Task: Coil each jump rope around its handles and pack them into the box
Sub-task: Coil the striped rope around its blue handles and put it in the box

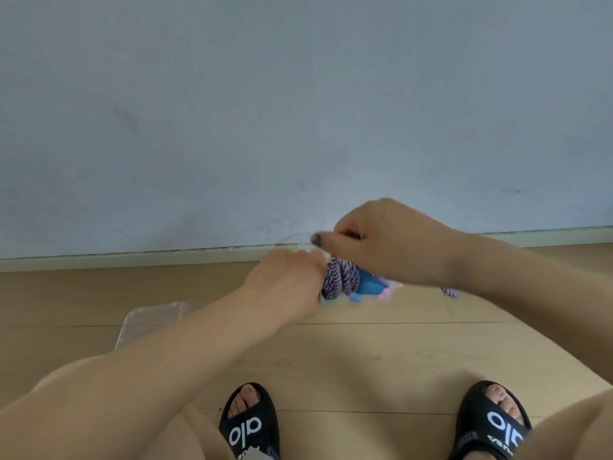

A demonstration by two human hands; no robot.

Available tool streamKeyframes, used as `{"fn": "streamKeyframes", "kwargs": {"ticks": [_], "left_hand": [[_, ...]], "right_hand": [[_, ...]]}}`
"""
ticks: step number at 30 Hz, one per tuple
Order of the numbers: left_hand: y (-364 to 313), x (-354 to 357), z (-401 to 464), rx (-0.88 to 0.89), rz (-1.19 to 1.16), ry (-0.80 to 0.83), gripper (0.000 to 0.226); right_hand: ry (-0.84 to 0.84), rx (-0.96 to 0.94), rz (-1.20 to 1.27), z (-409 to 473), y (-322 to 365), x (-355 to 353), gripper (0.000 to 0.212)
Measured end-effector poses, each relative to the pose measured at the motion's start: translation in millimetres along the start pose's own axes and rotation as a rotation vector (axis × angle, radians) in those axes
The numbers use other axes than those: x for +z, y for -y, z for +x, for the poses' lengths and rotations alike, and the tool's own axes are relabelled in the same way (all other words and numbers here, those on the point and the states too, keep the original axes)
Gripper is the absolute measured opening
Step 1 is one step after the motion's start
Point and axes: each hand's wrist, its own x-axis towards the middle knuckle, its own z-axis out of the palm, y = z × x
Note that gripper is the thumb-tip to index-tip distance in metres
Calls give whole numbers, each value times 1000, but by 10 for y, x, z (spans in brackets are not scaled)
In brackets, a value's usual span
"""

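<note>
Winding in progress: jump rope [341, 277], purple-and-white braided cord, several turns already laid side by side around blue handles [370, 284], held above the floor [365, 353] at mid-scene, near the wall's foot. Left hand [288, 287]: closed in a fist around the left end of the bundle, serving as anchor. Right hand [384, 240]: fingers curled and pinched on what appears to be the running cord above the coil; the exact hold is blurred. Loose tail [450, 291]: short length showing to the right, under the right forearm. Clear plastic item [152, 318], possibly the box or its lid, on the floor to the near left; cannot tell which. Handling note, as judgement: keep the anchoring fist firm, lay each turn snug against the last without overlap, hold steady tension, and tuck the end under a turn so the coil stays tight for packing.
</note>
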Motion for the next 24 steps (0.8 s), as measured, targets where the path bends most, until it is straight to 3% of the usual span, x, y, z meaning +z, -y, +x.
{"fn": "streamKeyframes", "kwargs": {"ticks": [3,6,9,11,13,15,21,24], "left_hand": [[-152,-67,-97,66,-113,-34,14],[-204,-193,-173,150,-181,-91,14],[-99,-255,-207,209,-314,-200,22],[5,-289,-189,205,-464,-277,20],[114,-282,-149,114,-670,-335,11],[200,-247,-76,3,-778,-352,18],[546,-40,184,-292,-694,-234,19],[569,60,202,-288,-531,-96,13]], "right_hand": [[-69,29,-85,178,-196,-162,58],[-31,111,-151,329,-459,-149,59],[33,149,24,376,-634,-39,59],[62,193,182,333,-753,71,47],[107,242,348,272,-816,255,27],[59,297,328,197,-735,438,35],[62,320,172,-92,-386,434,44],[76,202,44,-172,-258,347,49]]}}
